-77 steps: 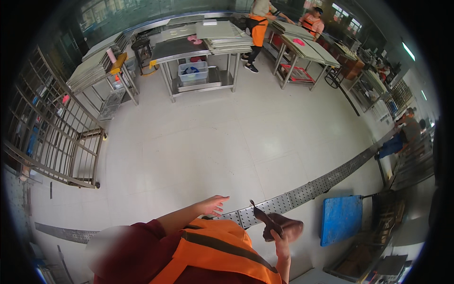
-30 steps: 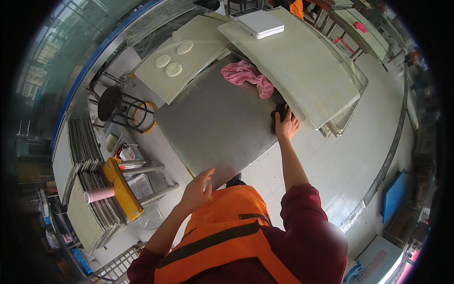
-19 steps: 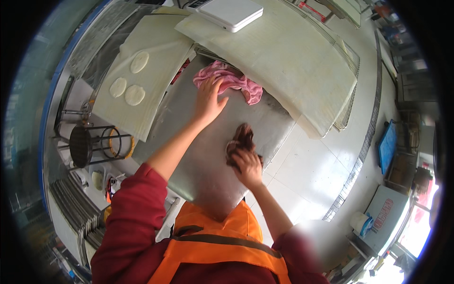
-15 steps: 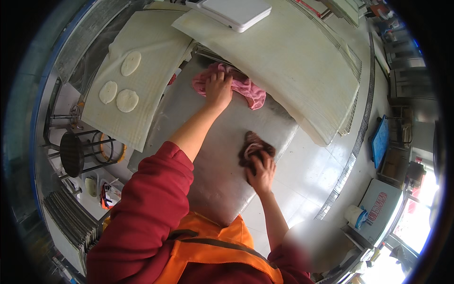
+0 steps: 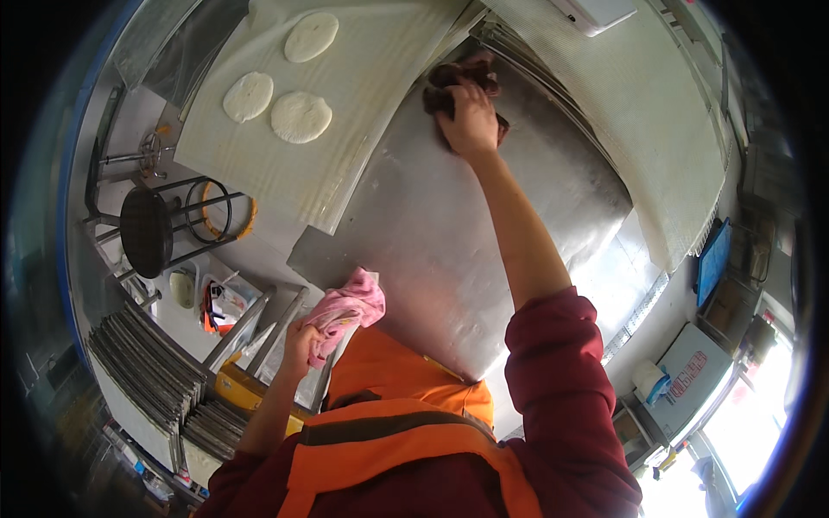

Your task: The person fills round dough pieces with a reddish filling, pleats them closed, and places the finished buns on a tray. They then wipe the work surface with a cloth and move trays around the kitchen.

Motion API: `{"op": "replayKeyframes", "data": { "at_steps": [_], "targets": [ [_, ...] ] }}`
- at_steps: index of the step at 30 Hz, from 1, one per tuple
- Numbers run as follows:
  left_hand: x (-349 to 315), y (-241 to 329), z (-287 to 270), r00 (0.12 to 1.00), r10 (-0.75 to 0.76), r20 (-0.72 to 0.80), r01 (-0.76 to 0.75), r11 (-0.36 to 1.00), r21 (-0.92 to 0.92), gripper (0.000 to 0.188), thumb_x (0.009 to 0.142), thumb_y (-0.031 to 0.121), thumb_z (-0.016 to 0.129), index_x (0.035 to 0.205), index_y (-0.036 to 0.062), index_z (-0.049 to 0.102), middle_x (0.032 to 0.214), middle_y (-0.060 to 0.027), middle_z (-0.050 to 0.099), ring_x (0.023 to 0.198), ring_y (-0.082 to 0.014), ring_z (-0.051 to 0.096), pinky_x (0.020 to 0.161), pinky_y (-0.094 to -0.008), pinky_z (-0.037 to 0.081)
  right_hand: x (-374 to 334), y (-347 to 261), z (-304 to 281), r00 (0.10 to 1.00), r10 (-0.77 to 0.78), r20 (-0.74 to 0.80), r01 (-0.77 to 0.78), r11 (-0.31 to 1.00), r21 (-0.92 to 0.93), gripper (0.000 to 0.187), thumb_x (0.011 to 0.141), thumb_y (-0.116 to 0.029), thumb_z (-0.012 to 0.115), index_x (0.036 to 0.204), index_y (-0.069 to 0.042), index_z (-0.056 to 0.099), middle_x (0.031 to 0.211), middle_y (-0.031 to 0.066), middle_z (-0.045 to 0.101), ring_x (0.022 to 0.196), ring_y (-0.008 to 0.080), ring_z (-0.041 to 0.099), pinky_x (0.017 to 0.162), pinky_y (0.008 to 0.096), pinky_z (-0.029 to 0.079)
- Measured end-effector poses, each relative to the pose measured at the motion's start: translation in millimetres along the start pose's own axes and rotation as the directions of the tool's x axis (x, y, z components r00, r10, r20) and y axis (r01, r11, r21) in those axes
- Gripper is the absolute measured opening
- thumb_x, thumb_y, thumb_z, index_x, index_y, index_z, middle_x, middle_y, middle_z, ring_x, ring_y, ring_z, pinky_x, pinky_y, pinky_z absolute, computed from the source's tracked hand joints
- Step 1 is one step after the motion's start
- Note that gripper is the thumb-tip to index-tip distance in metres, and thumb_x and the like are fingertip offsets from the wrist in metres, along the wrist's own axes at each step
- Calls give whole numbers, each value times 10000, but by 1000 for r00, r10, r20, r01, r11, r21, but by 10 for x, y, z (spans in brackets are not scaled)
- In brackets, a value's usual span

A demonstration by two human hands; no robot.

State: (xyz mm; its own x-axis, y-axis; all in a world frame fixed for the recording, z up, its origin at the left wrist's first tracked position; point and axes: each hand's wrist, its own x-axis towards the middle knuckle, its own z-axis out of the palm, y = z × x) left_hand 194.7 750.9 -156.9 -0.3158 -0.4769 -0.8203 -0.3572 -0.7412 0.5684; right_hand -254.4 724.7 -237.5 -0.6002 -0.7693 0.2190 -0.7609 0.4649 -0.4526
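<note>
At far left, one round black stool (image 5: 147, 231) stands beyond two stacks of thin trays (image 5: 142, 371). Next, one pale sheet (image 5: 285, 177) holds three flat white rounds (image 5: 300, 117), set apart from one another, and covers part of the table's left side. Below it, the person's left hand (image 5: 302, 344) has its fingers closed around one pink cloth (image 5: 350, 312), held up near the table's edge. In the middle is one grey metal table (image 5: 414, 246), with an orange apron (image 5: 389, 432) at its near corner. One dark brown cloth (image 5: 439, 99) lies on its far end, between the sheet and a pale-topped tray stack (image 5: 643, 112). The right hand (image 5: 471, 121) rests over it; I cannot tell whether it grips or only presses. That stack overhangs the table's right side, bearing one white flat device (image 5: 596, 12). At far right: one blue panel (image 5: 714, 263) and one pale box (image 5: 691, 380).
</note>
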Motion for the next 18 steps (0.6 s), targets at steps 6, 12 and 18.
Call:
{"op": "replayKeyframes", "data": {
  "at_steps": [6, 12, 18],
  "targets": [
    [-133, -357, -371, 977, 30, -209, -66, 984, -167, 113, 634, 48, 516, 724, -7, 557, 730, -51, 549, 673, -161, 546, 645, -247, 446, -1026, -1027, 129, 929, -124, 349, 75, 986, 151, 355, 679, -128, 673, 1026, -81, 617, 1299, 121, 504, 1274, 282, 397, 1052, 414, 317],
    [-730, -427, -116, 970, 35, -240, -103, 955, -277, 236, 600, 56, 484, 812, -18, 553, 810, -68, 561, 730, -179, 570, 702, -264, 480, -1966, -1670, 159, 714, -596, 366, 468, 796, 384, 298, 698, -205, 645, 982, -118, 631, 1240, 56, 550, 1237, 225, 433, 1022, 387, 314],
    [-1274, -931, 158, 945, 39, -324, -137, 948, -288, 154, 626, 72, 448, 757, 36, 521, 833, -41, 522, 810, -151, 528, 807, -264, 430, -3328, -1081, -484, 447, -802, 397, 583, 598, 550, 264, 648, -263, 683, 881, -163, 610, 935, -33, 589, 1023, 165, 516, 908, 358, 338]
  ]
}}
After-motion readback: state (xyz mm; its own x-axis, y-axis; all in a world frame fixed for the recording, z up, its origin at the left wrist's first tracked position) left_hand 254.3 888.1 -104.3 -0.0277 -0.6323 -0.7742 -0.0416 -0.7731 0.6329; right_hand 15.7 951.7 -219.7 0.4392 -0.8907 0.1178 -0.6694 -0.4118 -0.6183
